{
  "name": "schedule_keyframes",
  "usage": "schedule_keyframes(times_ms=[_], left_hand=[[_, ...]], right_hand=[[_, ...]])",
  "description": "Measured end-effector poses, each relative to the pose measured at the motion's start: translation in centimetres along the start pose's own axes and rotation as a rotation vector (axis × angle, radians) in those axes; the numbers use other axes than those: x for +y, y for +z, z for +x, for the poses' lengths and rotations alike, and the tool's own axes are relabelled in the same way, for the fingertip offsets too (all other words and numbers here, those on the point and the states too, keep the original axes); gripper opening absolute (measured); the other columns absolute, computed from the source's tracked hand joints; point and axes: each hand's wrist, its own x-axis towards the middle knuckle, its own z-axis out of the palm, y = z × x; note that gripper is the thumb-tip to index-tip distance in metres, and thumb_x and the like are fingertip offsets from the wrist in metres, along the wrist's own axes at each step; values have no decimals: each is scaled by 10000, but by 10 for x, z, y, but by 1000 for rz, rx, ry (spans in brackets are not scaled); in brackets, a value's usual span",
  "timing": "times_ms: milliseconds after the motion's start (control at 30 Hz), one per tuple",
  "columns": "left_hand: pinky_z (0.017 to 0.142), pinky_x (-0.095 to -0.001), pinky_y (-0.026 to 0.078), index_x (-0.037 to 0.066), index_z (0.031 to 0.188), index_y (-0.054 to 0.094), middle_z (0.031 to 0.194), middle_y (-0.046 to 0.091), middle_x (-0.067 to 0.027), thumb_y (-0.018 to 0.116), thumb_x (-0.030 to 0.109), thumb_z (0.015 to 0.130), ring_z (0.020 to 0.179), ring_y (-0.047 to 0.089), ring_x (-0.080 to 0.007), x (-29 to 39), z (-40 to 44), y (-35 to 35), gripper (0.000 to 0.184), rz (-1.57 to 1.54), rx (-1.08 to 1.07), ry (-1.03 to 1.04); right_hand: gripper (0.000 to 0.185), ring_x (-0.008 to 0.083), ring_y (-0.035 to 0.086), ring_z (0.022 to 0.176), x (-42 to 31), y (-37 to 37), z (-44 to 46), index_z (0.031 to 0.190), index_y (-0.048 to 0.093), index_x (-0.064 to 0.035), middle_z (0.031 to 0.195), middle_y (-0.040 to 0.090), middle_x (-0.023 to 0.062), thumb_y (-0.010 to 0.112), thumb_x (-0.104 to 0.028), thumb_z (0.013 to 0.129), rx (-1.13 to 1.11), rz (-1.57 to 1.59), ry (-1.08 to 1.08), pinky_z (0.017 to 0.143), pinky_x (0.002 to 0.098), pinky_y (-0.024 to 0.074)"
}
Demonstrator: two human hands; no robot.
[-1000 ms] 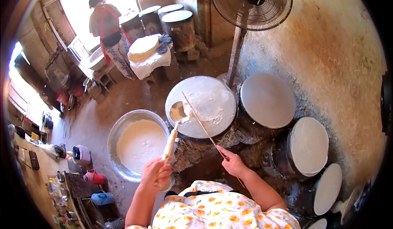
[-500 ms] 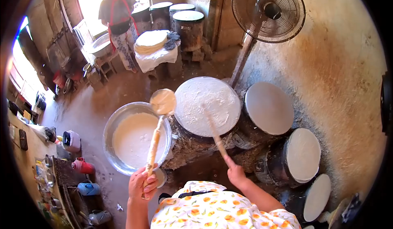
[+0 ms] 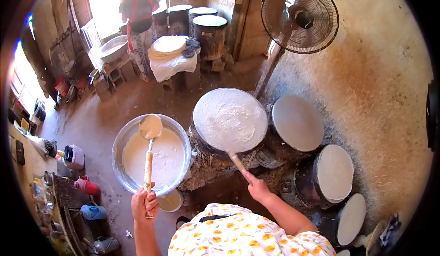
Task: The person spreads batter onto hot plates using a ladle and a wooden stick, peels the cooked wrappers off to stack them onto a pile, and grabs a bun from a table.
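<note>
My left hand point(image 3: 145, 204) is closed round the handle of a long ladle point(image 3: 149, 166). The ladle's bowl, coated with pale batter, hangs above the far side of a wide metal basin point(image 3: 117, 162). Creamy batter point(image 3: 160, 162) fills much of the basin. My right hand point(image 3: 259, 189) grips a wooden spreader point(image 3: 238, 162), its far end at the near edge of a round griddle point(image 3: 229, 118). A rough white layer of batter covers that griddle. Whether the spreader touches the layer I cannot tell.
Round drum-stove tops point(image 3: 299, 122) curve along the right, several with pale sheets point(image 3: 336, 172). A pedestal fan point(image 3: 300, 18) stands behind. Far back, a person point(image 3: 140, 8) stands near stacked flatbreads point(image 3: 168, 46). A small container point(image 3: 171, 202) sits below the basin; jugs point(image 3: 94, 211) are at left.
The ladle has swung left, from between basin and griddle to over the basin. My right hand has drawn the spreader from the griddle's middle to its near edge.
</note>
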Motion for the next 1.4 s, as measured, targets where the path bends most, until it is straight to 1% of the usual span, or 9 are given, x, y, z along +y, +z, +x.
schedule_keyframes(times_ms=[167,200,233,533,733,967,1033,1267,1400], left_hand=[[310,-215,380,-75,1152,439,658,450,-46,437,126,915,433,413,-91,2,3,-36,310,26,72,-15],[312,-211,378,-69,1139,447,656,451,-42,431,128,918,432,405,-88,3,4,-40,297,47,109,-21],[312,-211,378,-69,1139,447,656,451,-42,431,128,918,432,405,-88,2,4,-43,297,45,110,-20],[329,-193,318,-37,1012,451,666,418,-17,379,92,884,447,358,-72,8,14,-123,196,18,387,-258],[341,-199,321,37,785,410,619,405,-24,419,90,866,452,367,-80,-13,91,-240,96,-399,548,-446],[409,-201,385,52,756,425,637,403,-28,479,62,874,512,407,-103,-13,264,-358,130,-484,40,-391],[414,-205,401,42,770,425,661,402,-25,476,53,878,527,413,-111,-5,275,-330,120,-460,168,-258],[422,-212,395,31,805,412,684,399,-33,459,127,921,539,413,-113,7,228,-286,158,-591,-43,-337],[394,-221,353,-48,931,425,701,413,-36,418,136,940,536,406,-107,22,161,-210,184,-611,41,-221]], right_hand=[[582,404,595,906,-4,-22,28,1327,465,-263,1005,608,243,486,-27,796,162,1,59,785,433,495],[576,419,594,887,-8,-26,45,1342,444,-225,985,618,247,485,-35,800,316,20,-124,758,448,494],[581,431,594,874,-22,-37,57,1359,415,-199,954,608,278,480,-38,804,173,-95,218,732,465,487],[583,412,597,889,-62,5,-19,1343,447,-224,1007,603,250,472,-39,791,-8,68,-53,755,450,489],[592,393,607,873,-71,-6,-79,1327,467,-223,1042,609,216,500,-32,768,150,36,400,734,432,500],[609,394,605,822,-57,-16,-150,1353,425,-267,992,622,214,507,-61,786,397,-120,415,700,449,491],[615,404,604,796,-49,-21,-158,1361,414,-272,977,625,211,505,-70,788,382,-118,522,694,449,492],[586,374,606,876,-8,-51,-141,1330,452,-261,1136,589,151,505,-63,782,493,-86,459,746,434,505],[605,416,601,782,30,-61,-111,1337,441,-299,955,625,212,513,-74,781,448,-100,379,673,457,498]])
